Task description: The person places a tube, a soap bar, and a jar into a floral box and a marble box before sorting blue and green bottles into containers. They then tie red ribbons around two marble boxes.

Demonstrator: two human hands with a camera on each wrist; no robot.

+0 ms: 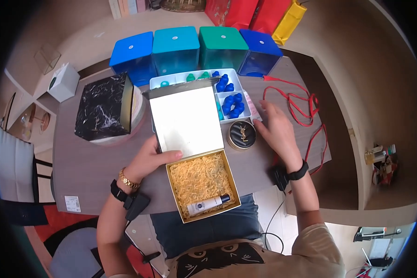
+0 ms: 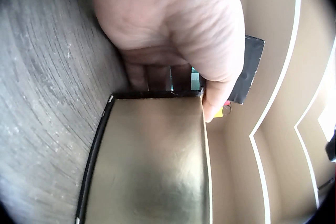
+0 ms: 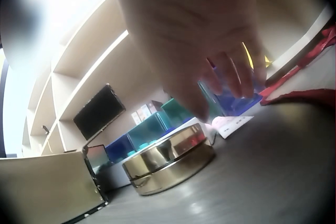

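Gripping open box (image 1: 213,213) at far left corner with left hand (image 1: 149,160), thumb over rim. Holding right hand (image 1: 278,129) open, fingers extended, just beyond and right of round compact (image 1: 242,134); cannot tell if touching. Under both hands, grey-brown wood-grain table (image 1: 97,171). Around and beyond, pale shelving (image 1: 394,88).

Right of left hand: gold walls, crinkled yellow shred (image 1: 199,176), smooth white tube (image 1: 208,204) with dark cap lying on top; pale, flat lid (image 1: 187,120) raised behind. Near right fingertips: quilted black top, shiny gold side. Beyond hands: tray (image 1: 185,74) of knobby pieces, translucent bins (image 1: 177,51). Right of right hand: looping red cord (image 1: 289,102). Left of left hand: black marble-patterned box (image 1: 102,104).
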